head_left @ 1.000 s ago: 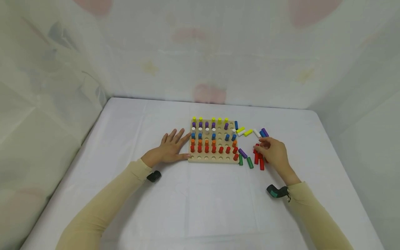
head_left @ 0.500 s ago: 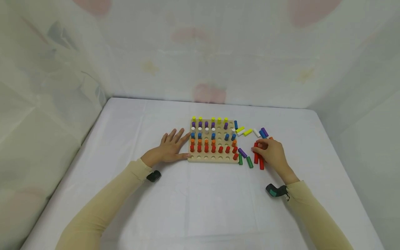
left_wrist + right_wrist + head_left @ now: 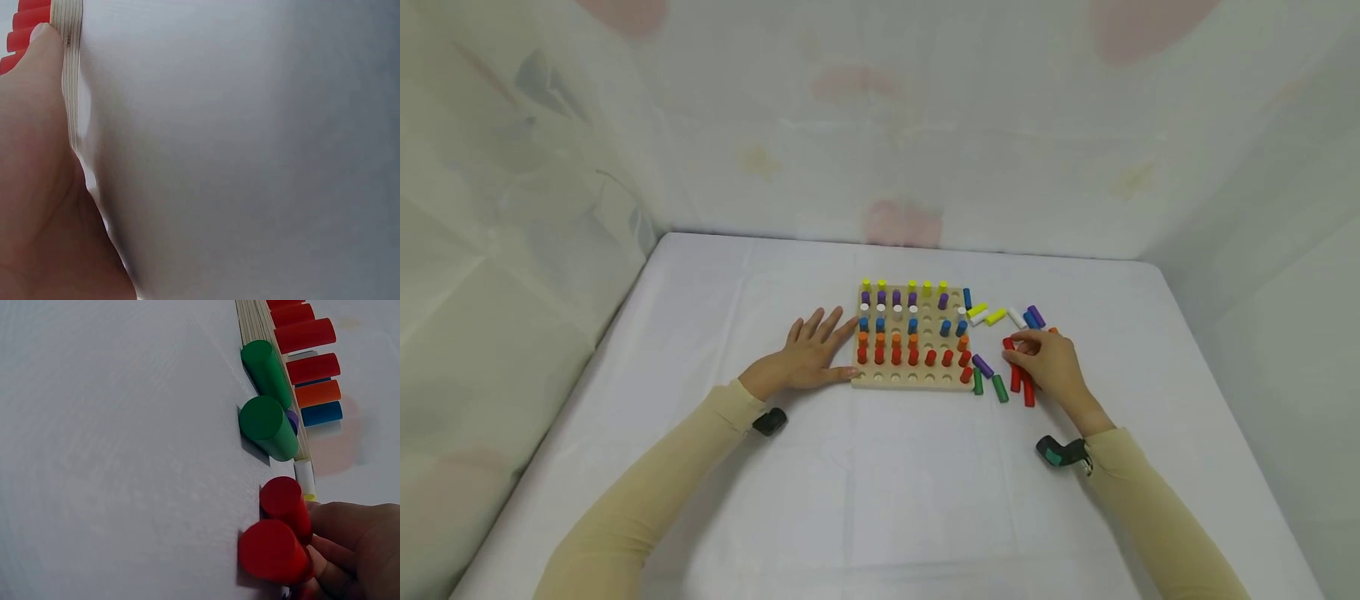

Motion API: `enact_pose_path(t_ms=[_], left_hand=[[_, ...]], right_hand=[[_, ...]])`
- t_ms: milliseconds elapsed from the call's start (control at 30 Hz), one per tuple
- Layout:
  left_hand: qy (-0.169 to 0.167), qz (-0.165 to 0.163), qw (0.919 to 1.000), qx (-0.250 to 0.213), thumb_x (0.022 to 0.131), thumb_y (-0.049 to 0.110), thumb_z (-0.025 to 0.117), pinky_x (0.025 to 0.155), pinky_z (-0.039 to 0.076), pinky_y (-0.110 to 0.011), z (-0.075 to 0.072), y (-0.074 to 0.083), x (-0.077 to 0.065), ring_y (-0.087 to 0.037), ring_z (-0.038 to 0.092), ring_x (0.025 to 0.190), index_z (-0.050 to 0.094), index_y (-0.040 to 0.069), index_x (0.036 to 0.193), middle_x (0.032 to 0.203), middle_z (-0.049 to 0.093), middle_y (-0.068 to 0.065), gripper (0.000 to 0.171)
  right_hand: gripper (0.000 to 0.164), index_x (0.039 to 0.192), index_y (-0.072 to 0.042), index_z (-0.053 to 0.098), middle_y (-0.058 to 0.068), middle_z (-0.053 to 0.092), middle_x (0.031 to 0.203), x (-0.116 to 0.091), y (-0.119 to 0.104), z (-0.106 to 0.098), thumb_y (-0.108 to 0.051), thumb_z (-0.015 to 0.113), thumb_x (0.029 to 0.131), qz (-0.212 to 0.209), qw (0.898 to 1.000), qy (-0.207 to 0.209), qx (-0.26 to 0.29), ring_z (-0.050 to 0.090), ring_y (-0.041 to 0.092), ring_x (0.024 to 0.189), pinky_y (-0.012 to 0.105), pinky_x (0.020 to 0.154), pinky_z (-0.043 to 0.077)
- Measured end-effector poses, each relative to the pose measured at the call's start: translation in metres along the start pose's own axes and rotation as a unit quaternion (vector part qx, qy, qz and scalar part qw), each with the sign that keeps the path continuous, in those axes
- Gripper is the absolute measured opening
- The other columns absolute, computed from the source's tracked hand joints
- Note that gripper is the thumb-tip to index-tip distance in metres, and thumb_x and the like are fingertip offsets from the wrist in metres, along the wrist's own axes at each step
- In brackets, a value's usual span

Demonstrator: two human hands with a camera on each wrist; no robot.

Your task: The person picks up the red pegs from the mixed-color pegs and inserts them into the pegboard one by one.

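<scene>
A light wooden pegboard (image 3: pixel 910 385) bears rows of upright coloured pegs, red, orange, blue, white, purple and yellow. My left hand (image 3: pixel 808 358) lies flat with spread fingers at its left side, the thumb on the board's front left corner, next to the red pegs in the left wrist view. Right of the board, my right hand (image 3: pixel 1056 367) pinches a red peg (image 3: pixel 1007 342) between thumb and fingertips. Under that hand lie more red pegs (image 3: pixel 1028 393); two of them show end-on in the right wrist view, in front of the fingers (image 3: pixel 344 522), hiding the pinched peg.
Two green pegs (image 3: pixel 1000 388) and a purple peg (image 3: pixel 982 366) lie by the board's right edge. Farther back are loose yellow pegs (image 3: pixel 996 317), white ones (image 3: pixel 1016 318) and blue ones (image 3: pixel 967 297). A white cloth (image 3: pixel 850 483) covers the table.
My right hand has shifted slightly, and the pinched red peg now shows at its fingertips, left of the other red pegs. An orange peg has come into view behind it. The left hand stays put.
</scene>
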State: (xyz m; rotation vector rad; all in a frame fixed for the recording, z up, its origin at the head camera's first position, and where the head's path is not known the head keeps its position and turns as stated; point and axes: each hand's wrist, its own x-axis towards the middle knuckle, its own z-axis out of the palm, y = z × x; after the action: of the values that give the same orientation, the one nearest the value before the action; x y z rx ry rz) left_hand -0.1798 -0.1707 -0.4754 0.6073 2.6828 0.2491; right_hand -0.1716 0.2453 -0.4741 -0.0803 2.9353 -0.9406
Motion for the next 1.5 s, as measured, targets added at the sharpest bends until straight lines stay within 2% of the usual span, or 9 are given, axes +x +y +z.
enact_pose_path(t_ms=[300,600,933,1267,1500], left_hand=[[0.0,0.006,1.0,-0.001,0.09,0.078,0.039,0.12,-0.004,-0.068,-0.0006,-0.0013,0.001,-0.043,-0.015,0.153,-0.007,0.029,0.16,0.168,-0.015,-0.013,0.097],[0.0,0.009,0.9999,-0.006,0.089,0.08,0.037,0.12,-0.005,-0.068,-0.0022,-0.0006,0.001,-0.044,-0.015,0.153,-0.006,0.029,0.16,0.168,-0.014,-0.013,0.098],[-0.004,-0.002,1.0,0.002,0.094,0.068,0.047,0.12,-0.003,-0.067,-0.004,0.0028,-0.0001,-0.043,-0.014,0.154,-0.005,0.027,0.16,0.168,-0.013,-0.012,0.094],[-0.003,0.005,1.0,-0.001,0.088,0.08,0.038,0.12,-0.004,-0.068,-0.0011,-0.0018,0.0028,-0.044,-0.015,0.153,-0.007,0.03,0.16,0.168,-0.014,-0.012,0.098],[-0.003,0.004,1.0,-0.006,0.091,0.074,0.043,0.12,-0.005,-0.067,0.0006,-0.0032,0.004,-0.042,-0.016,0.153,-0.007,0.031,0.16,0.168,-0.015,-0.01,0.095]], right_hand=[[0.037,0.119,-0.002,0.069,0.014,0.067,0.089,0.0,-0.0002,-0.0011,-0.025,0.074,0.09,-0.003,1.0,0.002,0.006,0.056,0.022,0.076,0.022,0.058,0.045],[0.036,0.118,-0.003,0.069,0.014,0.067,0.088,0.0011,0.0006,0.0001,-0.027,0.073,0.09,0.006,1.0,0.005,0.007,0.055,0.022,0.076,0.021,0.058,0.045],[0.036,0.117,-0.004,0.07,0.014,0.067,0.088,0.0024,0.0029,0.0019,-0.028,0.073,0.09,0.008,1.0,0.008,0.013,0.055,0.022,0.075,0.022,0.057,0.046],[0.035,0.117,-0.007,0.07,0.011,0.066,0.088,0.0017,-0.0001,-0.0011,-0.027,0.074,0.09,0.003,1.0,0.019,0.023,0.054,0.022,0.076,0.021,0.058,0.046],[0.034,0.119,-0.007,0.07,0.012,0.07,0.091,-0.0003,-0.0046,-0.0045,-0.025,0.073,0.09,-0.013,0.999,0.028,0.041,0.057,0.022,0.078,0.019,0.06,0.048]])
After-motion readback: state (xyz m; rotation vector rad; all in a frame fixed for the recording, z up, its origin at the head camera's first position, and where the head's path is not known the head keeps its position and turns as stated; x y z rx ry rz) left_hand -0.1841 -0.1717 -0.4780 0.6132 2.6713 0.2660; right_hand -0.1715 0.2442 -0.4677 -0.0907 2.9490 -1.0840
